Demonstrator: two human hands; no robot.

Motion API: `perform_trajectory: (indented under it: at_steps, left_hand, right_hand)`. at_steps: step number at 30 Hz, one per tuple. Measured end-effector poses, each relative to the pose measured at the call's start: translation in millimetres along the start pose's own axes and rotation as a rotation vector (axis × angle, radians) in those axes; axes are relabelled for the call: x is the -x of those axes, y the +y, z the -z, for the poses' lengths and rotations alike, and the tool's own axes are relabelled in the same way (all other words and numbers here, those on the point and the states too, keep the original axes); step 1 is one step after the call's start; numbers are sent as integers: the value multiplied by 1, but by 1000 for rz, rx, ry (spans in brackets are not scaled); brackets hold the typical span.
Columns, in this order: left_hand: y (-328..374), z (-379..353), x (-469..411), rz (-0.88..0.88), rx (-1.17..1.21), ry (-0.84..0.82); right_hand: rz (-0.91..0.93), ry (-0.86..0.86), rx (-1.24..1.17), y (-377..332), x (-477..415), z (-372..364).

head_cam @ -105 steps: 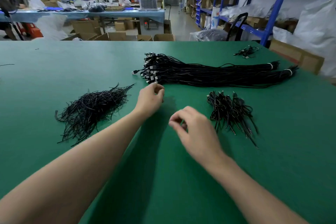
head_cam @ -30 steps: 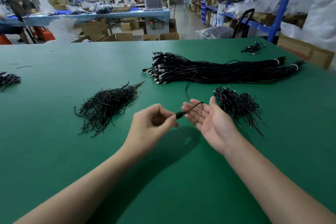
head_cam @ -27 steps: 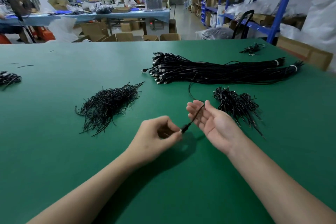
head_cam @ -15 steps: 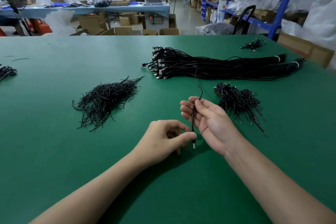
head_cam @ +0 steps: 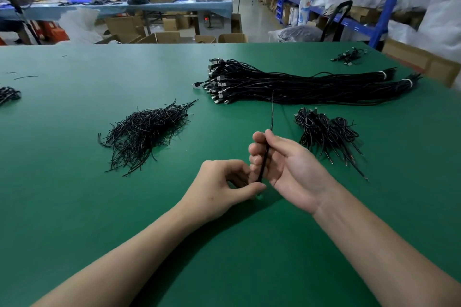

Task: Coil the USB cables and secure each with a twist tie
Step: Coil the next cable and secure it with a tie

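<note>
Green covering, one table (head_cam: pixel 74 207), filling the near and middle ground. Bundle of USB cables (head_cam: pixel 311 86), black, long and uncoiled, lay across the far right of the table, plugs fanned at its left end and two white bands (head_cam: pixel 383 75) round its right end. Heap of twist ties (head_cam: pixel 144 129), black and loose, lay left of centre, well apart from the bundle. Pile of coiled cables (head_cam: pixel 324 129), black, lay on the right, just nearer than the bundle. Right hand (head_cam: pixel 289 169), palm turned up near the table's centre, had its fingers bent and its thumb laid over a single USB cable (head_cam: pixel 264 159), holding it across them. Left hand (head_cam: pixel 219 189), just left of the right hand and nearer, pinched that cable's lower end between thumb and forefinger. The single USB cable stood nearly upright between the two hands, above the table, its upper length rising thin toward the bundle. Small cluster of cables (head_cam: pixel 349 55) lay at the far right corner; another dark cluster (head_cam: pixel 8 95) lay at the left edge.
</note>
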State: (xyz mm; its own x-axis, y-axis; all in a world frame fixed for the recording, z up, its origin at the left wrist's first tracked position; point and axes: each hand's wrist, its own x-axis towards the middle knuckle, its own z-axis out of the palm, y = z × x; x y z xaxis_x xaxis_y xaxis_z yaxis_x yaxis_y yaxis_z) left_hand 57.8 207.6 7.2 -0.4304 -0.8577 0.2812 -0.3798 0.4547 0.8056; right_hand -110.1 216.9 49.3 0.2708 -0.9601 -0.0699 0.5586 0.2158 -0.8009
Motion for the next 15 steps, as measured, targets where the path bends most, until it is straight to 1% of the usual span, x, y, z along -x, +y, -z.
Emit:
perform_trajectory:
  at_steps: [6,8,11,12,15]
  left_hand:
    - [0,5,2,-142,-34,46]
    - [-3,5,3,-188,-87,43]
    - [-7,5,4,-221,-162,25]
    - [-7,5,4,-228,-176,34]
    - [-3,7,2,-294,-222,105]
  right_hand:
    - [-9,-264,114,-6,5,-1]
    - [-13,-261,156,-5,5,0]
    - [-3,-168,161,-3,3,1]
    - [1,-165,156,-3,3,0]
    - [-11,-236,146,-2,6,-4]
